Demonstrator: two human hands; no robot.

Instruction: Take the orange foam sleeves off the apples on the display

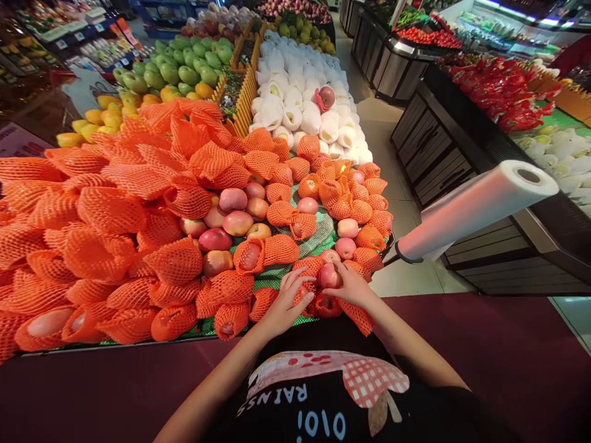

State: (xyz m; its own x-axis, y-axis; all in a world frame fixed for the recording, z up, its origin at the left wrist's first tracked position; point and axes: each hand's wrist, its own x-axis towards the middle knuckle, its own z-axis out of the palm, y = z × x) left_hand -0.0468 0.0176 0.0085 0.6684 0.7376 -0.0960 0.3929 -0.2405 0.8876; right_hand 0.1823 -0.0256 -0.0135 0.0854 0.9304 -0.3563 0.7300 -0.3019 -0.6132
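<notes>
My right hand (354, 286) has its fingers curled round a red apple (329, 276) at the front edge of the display. Fingers apart and bent, my left hand (287, 303) is just left of that apple, its fingertips over orange foam net sleeves; whether they touch the net is hard to tell. Below the held apple is an orange foam net (327, 304), and another paler apple (330, 256) lies right behind it. More bare apples (238, 223) and netted apples (281, 249) spread over the green mat around both hands.
A big heap of orange foam nets (106, 209) covers the left side. Farther back lie white-netted fruit (310, 118) and green mangoes (188, 75). At the right, a roll of plastic bags (480, 209) juts up from the stand's edge, before another fruit stand (443, 147).
</notes>
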